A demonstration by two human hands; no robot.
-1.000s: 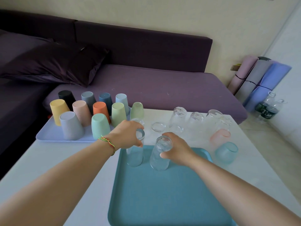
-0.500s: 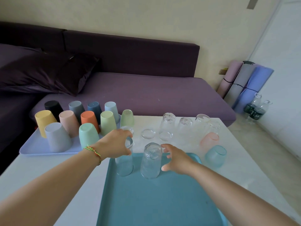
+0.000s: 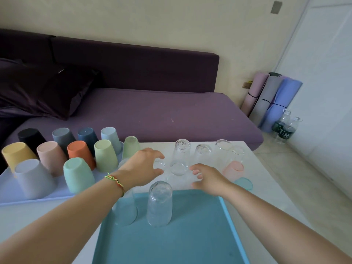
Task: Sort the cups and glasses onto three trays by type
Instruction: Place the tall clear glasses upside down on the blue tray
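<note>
Two clear glasses stand upside down on the teal tray (image 3: 190, 235): a textured one (image 3: 159, 203) and a smooth one (image 3: 125, 210) half hidden under my left forearm. My left hand (image 3: 142, 165) hovers over the white table with fingers spread around a small clear glass (image 3: 159, 165), not closed on it. My right hand (image 3: 206, 177) is open just right of a clear tumbler (image 3: 180, 159). More clear glasses (image 3: 222, 151) stand behind, with a pink glass (image 3: 233, 168) and a teal glass (image 3: 244, 183) at the right.
A lilac tray (image 3: 7, 189) at the left carries several coloured plastic cups turned upside down, such as the mint one (image 3: 78, 174). A purple sofa (image 3: 152, 111) runs behind the table. Rolled mats (image 3: 274, 98) and water bottles (image 3: 283, 128) stand on the floor at the right.
Both hands let go of the two glasses on the teal tray and moved forward to the clear glasses on the table. The camera tilted up slightly.
</note>
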